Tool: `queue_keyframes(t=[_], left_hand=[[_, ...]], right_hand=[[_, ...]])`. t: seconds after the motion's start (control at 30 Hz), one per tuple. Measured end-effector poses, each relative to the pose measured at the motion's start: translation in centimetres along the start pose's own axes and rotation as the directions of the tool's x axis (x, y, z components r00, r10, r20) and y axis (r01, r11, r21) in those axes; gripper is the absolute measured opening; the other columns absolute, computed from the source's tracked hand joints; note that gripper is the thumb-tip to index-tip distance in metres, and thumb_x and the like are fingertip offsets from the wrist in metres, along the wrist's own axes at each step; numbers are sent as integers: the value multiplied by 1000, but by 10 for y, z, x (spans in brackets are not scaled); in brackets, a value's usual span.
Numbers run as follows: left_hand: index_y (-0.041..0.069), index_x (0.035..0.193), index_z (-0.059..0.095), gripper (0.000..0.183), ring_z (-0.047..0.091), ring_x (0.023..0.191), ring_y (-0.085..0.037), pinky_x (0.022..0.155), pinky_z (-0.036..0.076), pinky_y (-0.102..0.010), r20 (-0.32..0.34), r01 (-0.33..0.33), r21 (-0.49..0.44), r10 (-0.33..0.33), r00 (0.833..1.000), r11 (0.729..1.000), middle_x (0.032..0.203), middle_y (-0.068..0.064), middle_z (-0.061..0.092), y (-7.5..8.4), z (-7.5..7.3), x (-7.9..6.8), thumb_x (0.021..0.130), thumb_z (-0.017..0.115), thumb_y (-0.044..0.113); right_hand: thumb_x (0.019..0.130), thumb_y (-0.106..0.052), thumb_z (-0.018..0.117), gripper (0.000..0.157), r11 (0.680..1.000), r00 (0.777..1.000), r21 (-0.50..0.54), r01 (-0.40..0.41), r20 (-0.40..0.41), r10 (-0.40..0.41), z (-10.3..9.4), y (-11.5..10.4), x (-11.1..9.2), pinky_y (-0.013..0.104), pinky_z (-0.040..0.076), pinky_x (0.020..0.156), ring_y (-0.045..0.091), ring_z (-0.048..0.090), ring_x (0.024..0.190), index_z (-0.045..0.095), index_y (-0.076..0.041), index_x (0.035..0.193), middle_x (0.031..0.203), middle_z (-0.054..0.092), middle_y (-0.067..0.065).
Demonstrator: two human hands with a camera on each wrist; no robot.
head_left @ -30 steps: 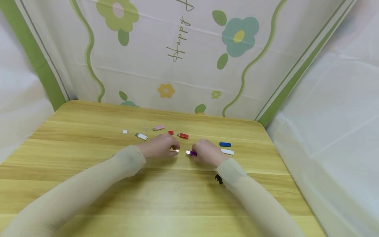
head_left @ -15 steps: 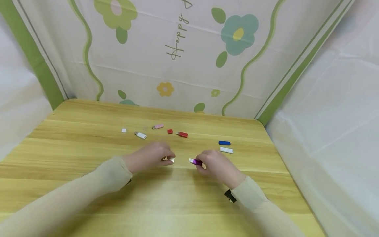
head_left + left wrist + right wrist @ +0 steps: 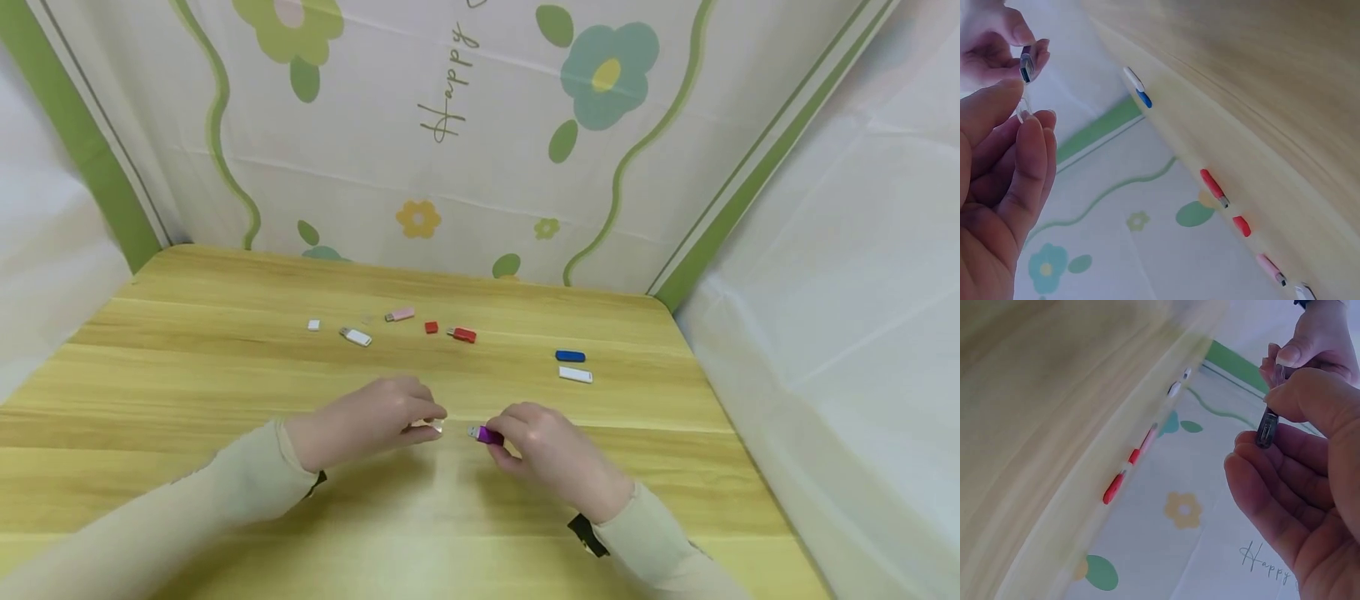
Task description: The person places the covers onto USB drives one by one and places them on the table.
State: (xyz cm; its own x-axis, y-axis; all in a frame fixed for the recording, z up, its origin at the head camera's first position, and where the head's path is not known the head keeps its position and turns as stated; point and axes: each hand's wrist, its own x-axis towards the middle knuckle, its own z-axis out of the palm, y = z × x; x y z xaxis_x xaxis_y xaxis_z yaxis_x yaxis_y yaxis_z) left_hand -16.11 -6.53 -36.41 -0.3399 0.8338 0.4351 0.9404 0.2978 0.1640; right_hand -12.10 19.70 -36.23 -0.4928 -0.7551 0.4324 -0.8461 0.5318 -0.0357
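Between thumb and fingers, my left hand (image 3: 371, 422) pinches a small clear cap (image 3: 1024, 105), partly covered by the fingertips. Facing it, my right hand (image 3: 551, 450) pinches a purple USB stick (image 3: 492, 436) by its body. The stick's metal plug points left toward the cap, and in the head view a small gap lies between the two. Both are held above the wooden table (image 3: 450, 533). In the right wrist view the stick's dark end (image 3: 1266, 430) shows between thumb and fingers.
Farther back lie a white cap (image 3: 313, 325), a white USB stick (image 3: 356, 337), a pink USB stick (image 3: 400, 315), a red cap (image 3: 431, 327) and a red USB stick (image 3: 462, 335). At the right are a blue stick (image 3: 570, 356) and a white stick (image 3: 576, 375). A patterned cloth (image 3: 495, 183) hangs behind.
Both hands have drawn back toward the body, off the area near the sticks. The purple USB stick and the clear cap came along, and the gap between them has narrowed since half a second ago.
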Motion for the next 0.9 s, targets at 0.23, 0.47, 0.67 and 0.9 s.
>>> queue_keyframes(t=[0.23, 0.47, 0.67, 0.9], left_hand=[[4, 92, 73, 16, 58, 75, -13, 69, 50, -19, -52, -35, 112, 41, 998, 993, 82, -1, 65, 10, 5, -6, 81, 82, 11], [3, 93, 72, 20, 59, 75, -13, 69, 51, -18, -76, -22, 174, 36, 996, 985, 83, -1, 64, 20, 7, -11, 79, 83, 13], [4, 93, 72, 23, 57, 73, -12, 67, 49, -15, -98, -16, 250, 42, 994, 968, 82, 0, 64, 34, 1, -13, 78, 85, 14], [4, 93, 73, 23, 59, 74, -12, 67, 51, -17, -126, 11, 234, 20, 992, 972, 83, 0, 66, 42, 1, -17, 77, 85, 15]], right_hand=[[78, -6, 82, 16, 1000, 1000, -8, 19, -13, -19, 2, -7, -2, 13, 51, 70, 8, 62, 74, 73, -5, 91, 84, 69, -1], [78, -7, 82, 16, 1000, 1000, -5, 27, -7, -27, 3, -13, -1, 14, 52, 74, 9, 64, 77, 72, -5, 92, 88, 69, -1], [76, -5, 83, 20, 998, 996, 1, 70, -53, -70, 3, -20, 2, 13, 51, 74, 9, 65, 78, 72, -4, 93, 88, 68, 0], [76, -5, 84, 21, 994, 992, 1, 105, -68, -104, 4, -25, 5, 13, 51, 74, 8, 62, 76, 72, -4, 94, 87, 66, -1]])
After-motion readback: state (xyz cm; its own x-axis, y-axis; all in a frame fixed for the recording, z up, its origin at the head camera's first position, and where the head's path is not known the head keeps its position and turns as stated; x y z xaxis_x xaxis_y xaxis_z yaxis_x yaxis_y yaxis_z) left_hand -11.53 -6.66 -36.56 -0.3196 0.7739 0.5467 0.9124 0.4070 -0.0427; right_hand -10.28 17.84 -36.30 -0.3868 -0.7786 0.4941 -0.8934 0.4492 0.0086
